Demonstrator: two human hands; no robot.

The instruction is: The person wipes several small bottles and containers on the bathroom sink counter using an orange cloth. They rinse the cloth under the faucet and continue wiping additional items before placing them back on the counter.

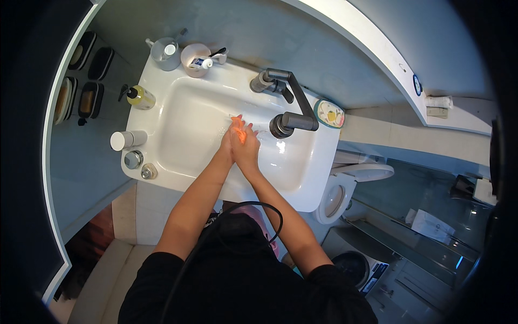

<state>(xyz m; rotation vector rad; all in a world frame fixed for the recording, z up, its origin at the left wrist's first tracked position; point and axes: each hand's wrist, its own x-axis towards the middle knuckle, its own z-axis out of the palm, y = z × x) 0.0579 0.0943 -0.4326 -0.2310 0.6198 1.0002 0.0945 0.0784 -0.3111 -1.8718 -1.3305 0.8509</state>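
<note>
Over the white washbasin [182,117] my two hands are pressed together. A small, bright orange item [240,134], soft-looking and perhaps a cloth, sticks out between them; its exact kind is unclear. My right hand [247,149] lies over it and hides part of it. Pressed against its other side is my left hand [227,142], partly covered by the right. Just right of the hands hangs the outlet of a dark grey jointed faucet [303,99]. Whether water runs from it cannot be made out. Drops and wet streaks show on the basin near the fingertips.
A yellow pump bottle [141,98], a white bottle [131,139] and small jars line the left rim. Two cups [166,54] with toothbrushing items stand behind. A patterned soap dish [330,113] sits at back right, near the toilet [334,198]. A black cable [259,203] loops before me.
</note>
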